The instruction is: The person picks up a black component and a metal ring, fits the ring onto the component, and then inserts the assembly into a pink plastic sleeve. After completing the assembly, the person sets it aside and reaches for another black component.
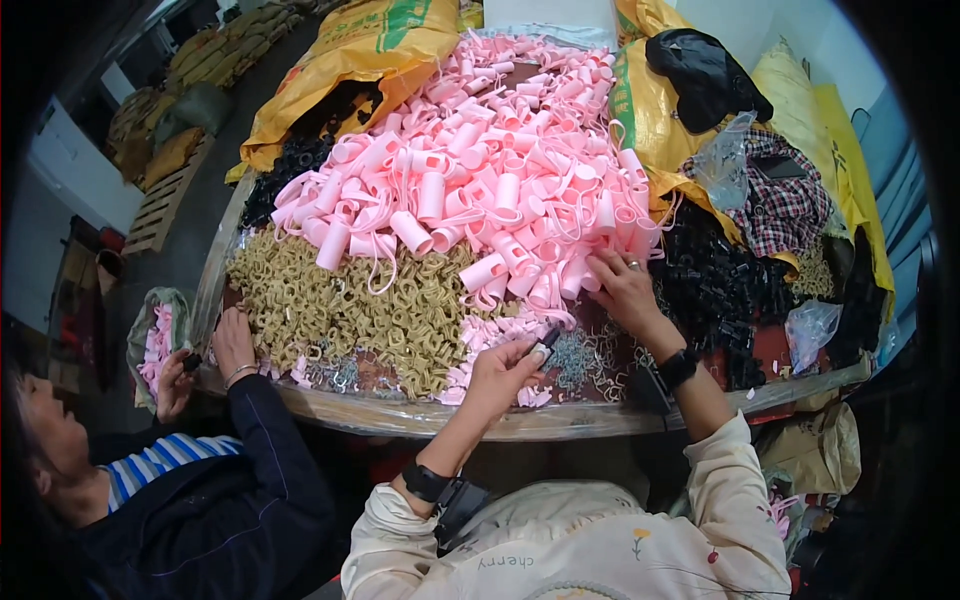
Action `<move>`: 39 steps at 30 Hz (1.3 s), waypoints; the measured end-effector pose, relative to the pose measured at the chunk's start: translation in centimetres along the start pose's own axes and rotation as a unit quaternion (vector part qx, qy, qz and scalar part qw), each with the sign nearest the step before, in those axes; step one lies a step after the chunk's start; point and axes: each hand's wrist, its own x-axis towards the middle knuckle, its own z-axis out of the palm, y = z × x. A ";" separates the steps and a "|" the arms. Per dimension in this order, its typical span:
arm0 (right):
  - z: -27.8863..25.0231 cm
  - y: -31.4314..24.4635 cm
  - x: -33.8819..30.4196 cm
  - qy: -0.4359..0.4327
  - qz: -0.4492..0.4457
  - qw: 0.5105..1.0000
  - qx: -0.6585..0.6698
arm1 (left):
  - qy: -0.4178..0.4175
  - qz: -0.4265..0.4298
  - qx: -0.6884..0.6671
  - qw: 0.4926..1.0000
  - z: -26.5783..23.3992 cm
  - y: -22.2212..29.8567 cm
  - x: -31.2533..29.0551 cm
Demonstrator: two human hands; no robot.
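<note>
My left hand (pixel 500 378) is closed around a small black plastic part (pixel 546 343), held above the table's near side. My right hand (pixel 630 292) reaches to the near edge of a heap of pink plastic tubes (pixel 430 195). Its fingers are curled against one pink tube (pixel 577 274), and its fingertips are partly hidden among the pieces. Between my hands lie small silvery metal bits (pixel 572 362). Small flat pink pieces (pixel 508 330) spread beside my left hand. Many tubes have cut-out openings, and thin pink loops hang among them.
Khaki clips (pixel 380 305) form a wide pile on the left, and black parts (pixel 715 280) one on the right. Yellow woven sacks (pixel 370 50) stand behind. A co-worker's hand (pixel 235 342) rests at the table's left edge, near a bag of pink pieces (pixel 160 345). The wooden rim (pixel 500 428) runs in front.
</note>
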 end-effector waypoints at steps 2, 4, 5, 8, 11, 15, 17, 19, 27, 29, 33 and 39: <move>0.6 0.6 0.2 -0.033 -0.016 0.999 0.015 | -0.004 -0.048 -0.114 0.992 0.0 0.0 0.4; 0.6 1.1 0.4 -0.048 -0.026 0.998 0.023 | -0.004 -0.069 -0.170 0.983 -0.1 0.0 0.4; 0.5 1.6 0.2 -0.019 0.043 0.992 0.116 | -0.003 -0.066 -0.181 0.981 -0.2 0.0 0.4; -0.2 1.9 -0.2 0.038 0.178 0.938 0.296 | 0.000 -0.062 -0.202 0.977 -0.3 0.2 0.0; -2.8 0.4 0.1 0.098 0.300 0.668 0.674 | 0.016 -0.053 -0.219 0.974 -0.3 1.1 -0.5; -6.2 -2.0 -0.8 -0.098 0.306 0.678 0.661 | -0.015 -0.037 -0.224 0.974 1.2 2.8 -1.6; -7.6 -4.2 -0.6 -0.236 0.262 0.689 0.634 | -0.024 -0.026 -0.195 0.980 1.5 2.9 -2.0; -8.2 -4.2 -0.7 -0.255 0.285 0.666 0.641 | -0.040 -0.003 -0.134 0.990 1.6 2.9 -2.5; -6.1 -3.9 -1.9 -0.328 0.271 0.689 0.588 | -0.030 0.042 -0.009 0.999 1.4 2.8 -3.3; -5.2 -4.5 -2.1 -0.311 0.227 0.707 0.593 | -0.034 0.044 0.000 0.998 1.7 2.4 -3.2; -4.4 -5.3 -2.3 -0.355 0.305 0.610 0.640 | -0.040 0.044 0.019 0.998 1.7 1.5 -2.7; -3.0 -7.0 -3.4 -0.277 0.465 0.483 0.688 | -0.013 -0.008 -0.030 0.999 1.2 1.0 -1.6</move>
